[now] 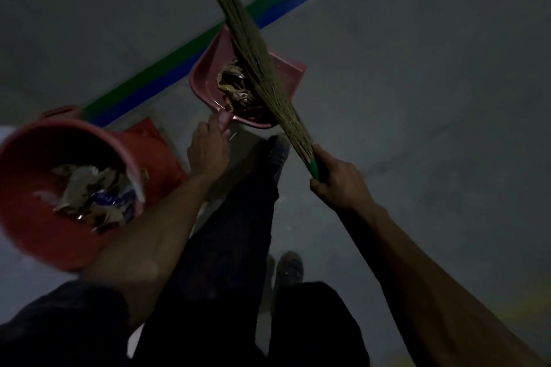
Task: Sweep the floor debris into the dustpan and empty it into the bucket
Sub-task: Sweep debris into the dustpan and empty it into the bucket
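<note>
Head view, dim and a bit blurred. Left hand point(208, 144) is gripping the dustpan point(208, 74) by its handle, fingers curled round it. Right hand point(337, 182) is clamping the green end of the broom point(259, 68), bristles lying across the pan's right side. The pan is sitting on or just above the floor point(417, 98), over the green-blue stripe point(167, 65); can't tell which. Debris point(235, 86) is already sitting in the pan, crumpled wrappers by the look.

Bucket point(38, 226) is sitting near-left, well apart from the pan, tilting toward the camera, already holding scraps point(92, 191). A red flat thing point(158, 152) is lying just behind it, unclear what.

Handling, my read: the debris is looking light and loose, so it's likely to slide or blow off if the pan tips early. Keep the pan level, lip slightly up. The pan is looking like stiff plastic and light; the handle is the right hold. The broom is soft and splayed, fine as a lid while carrying.

Count: one dustpan, one broom, one bucket, two hands, two shoes point(287, 268). Debris pieces: several, too dark to count. I'm seeing no loose debris on the floor.
</note>
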Motion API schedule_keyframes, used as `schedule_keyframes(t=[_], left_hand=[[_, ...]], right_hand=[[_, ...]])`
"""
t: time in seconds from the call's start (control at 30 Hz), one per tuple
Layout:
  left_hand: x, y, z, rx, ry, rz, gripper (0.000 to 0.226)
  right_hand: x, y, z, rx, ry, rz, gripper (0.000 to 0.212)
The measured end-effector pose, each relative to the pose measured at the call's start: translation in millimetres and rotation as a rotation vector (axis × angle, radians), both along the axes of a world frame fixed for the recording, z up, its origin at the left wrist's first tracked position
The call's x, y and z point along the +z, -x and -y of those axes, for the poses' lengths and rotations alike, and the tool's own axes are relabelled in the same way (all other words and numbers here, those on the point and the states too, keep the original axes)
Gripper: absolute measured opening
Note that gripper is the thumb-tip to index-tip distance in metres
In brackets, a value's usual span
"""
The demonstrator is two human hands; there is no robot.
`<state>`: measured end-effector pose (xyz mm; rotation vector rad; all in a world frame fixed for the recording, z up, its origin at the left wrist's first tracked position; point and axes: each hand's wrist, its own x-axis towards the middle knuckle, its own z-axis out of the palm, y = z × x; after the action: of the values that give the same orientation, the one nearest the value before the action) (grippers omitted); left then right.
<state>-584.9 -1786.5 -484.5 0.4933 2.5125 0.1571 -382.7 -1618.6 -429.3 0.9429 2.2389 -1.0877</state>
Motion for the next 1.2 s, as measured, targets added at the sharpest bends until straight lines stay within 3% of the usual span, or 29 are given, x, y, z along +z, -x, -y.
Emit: schedule_keyframes(t=[0.2, 0.33, 0.53, 0.7, 0.9, 1.03, 1.2], left_hand=[[104.0, -81.8, 90.6, 0.115, -0.128, -0.116, 0.045], [176.1, -133.7, 167.0, 0.193, -0.118, -0.216, 0.054], [252.9, -170.7, 282.9, 0.314, -0.087, -0.247, 0.046], [269.7, -161.9, 354.0, 0.383, -0.014, -0.211, 0.034], [258.1, -102.1, 415.8, 0.313, 0.096, -0.199, 0.030], [250.7, -50.6, 428.4, 0.229, 0.170, -0.132, 0.036], [255.6, 3.9, 425.5, 0.036, 0.225, -0.121, 0.017]], right_hand=[[90.3, -67.3, 70.6, 0.124, -0.086, -0.157, 0.078], [152.6, -98.8, 124.1, 0.237, -0.107, -0.208, 0.078], [224.7, -112.6, 205.2, 0.398, -0.077, -0.216, 0.078], [245.1, -87.8, 257.0, 0.517, -0.041, -0.177, 0.076], [230.7, -25.7, 312.6, 0.572, -0.003, -0.103, 0.074], [218.5, 16.1, 339.9, 0.549, -0.039, -0.079, 0.069], [208.9, 54.2, 348.6, 0.477, -0.052, -0.017, 0.075]])
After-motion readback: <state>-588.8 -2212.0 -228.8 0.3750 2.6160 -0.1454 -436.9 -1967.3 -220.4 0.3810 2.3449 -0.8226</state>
